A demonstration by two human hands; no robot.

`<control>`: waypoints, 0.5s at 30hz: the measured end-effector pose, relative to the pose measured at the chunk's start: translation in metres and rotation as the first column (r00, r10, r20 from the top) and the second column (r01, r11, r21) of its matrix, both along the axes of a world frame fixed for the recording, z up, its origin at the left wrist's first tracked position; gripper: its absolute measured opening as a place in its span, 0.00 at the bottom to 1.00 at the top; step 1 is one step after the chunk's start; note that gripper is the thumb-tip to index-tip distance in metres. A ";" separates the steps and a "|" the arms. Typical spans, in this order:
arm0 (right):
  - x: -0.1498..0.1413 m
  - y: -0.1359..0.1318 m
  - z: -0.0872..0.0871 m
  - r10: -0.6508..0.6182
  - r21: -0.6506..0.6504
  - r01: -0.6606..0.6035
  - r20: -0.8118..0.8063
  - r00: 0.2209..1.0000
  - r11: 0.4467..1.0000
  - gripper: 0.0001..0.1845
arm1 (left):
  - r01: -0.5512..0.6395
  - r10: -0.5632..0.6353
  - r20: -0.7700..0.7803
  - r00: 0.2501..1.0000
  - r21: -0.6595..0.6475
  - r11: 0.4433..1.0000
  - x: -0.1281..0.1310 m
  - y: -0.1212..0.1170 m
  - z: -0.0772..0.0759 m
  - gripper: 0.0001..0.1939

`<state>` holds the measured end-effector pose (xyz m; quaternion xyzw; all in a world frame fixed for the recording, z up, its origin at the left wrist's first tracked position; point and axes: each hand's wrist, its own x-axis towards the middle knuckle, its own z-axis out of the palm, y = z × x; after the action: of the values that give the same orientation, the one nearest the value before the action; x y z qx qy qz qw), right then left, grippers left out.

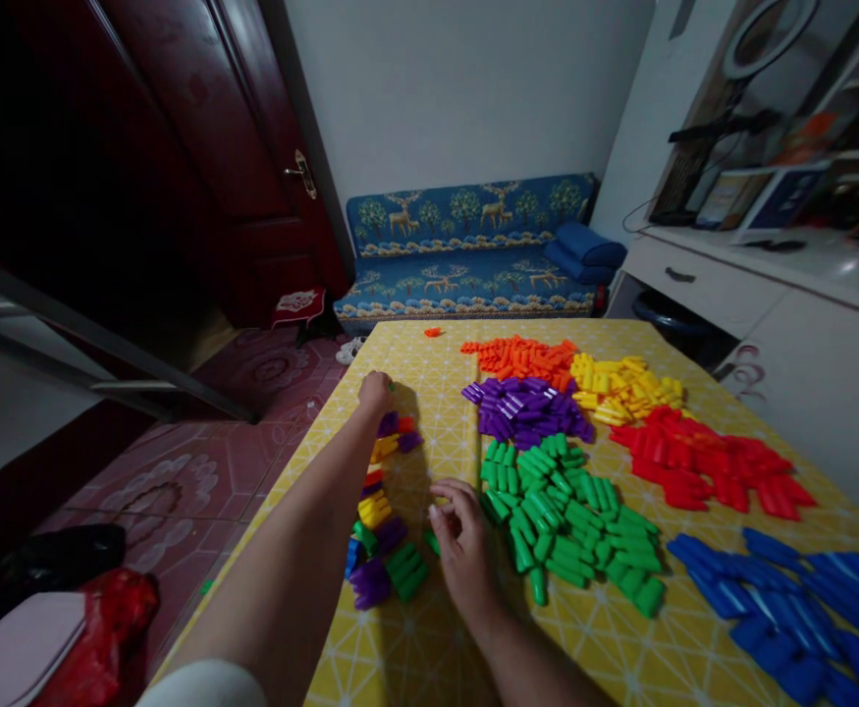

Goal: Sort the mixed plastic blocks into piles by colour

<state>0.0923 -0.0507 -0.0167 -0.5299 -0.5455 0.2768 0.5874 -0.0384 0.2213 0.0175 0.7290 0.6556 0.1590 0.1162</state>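
Note:
My left hand [376, 392] reaches to the far left side of the table, closed, with a bit of a green plastic piece [391, 387] showing at its fingers. Just nearer than it, a line of mixed pieces runs along the left edge, including a yellow piece [374, 510], a purple piece [371, 583] and a green ribbed piece [406, 571]. My right hand [464, 540] hovers low over the table, fingers loosely curved and apart. Beside its thumb is a small green piece [432, 541]; contact is unclear. To its right spreads a pile of green pieces [568, 520].
Farther piles are purple pieces [528, 407], orange pieces [521, 357], yellow pieces [624, 388], red pieces [701, 460] and blue pieces [789, 609]. One orange piece [433, 332] lies alone near the far edge. Beyond the yellow tablecloth [436, 432] stands a blue sofa [458, 285].

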 end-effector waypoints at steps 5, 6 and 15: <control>0.001 -0.001 0.007 0.034 -0.013 -0.033 0.099 0.995 0.999 0.10 | 0.147 -0.150 0.041 0.988 0.054 0.988 0.031 -0.028 0.011 0.12; 0.002 -0.002 0.008 0.034 -0.020 -0.032 0.123 0.992 0.999 0.10 | 0.191 -0.194 0.052 0.980 0.070 0.979 0.038 -0.037 0.012 0.10; 0.002 -0.004 0.007 0.021 -0.042 -0.011 0.249 0.968 0.999 0.10 | 0.180 -0.191 0.065 0.979 0.150 0.972 0.022 -0.046 0.004 0.23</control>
<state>0.0944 -0.0551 -0.0094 -0.5679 -0.6135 0.2236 0.5011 -0.0163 0.1757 0.0217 0.7866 0.5664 0.2231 0.1036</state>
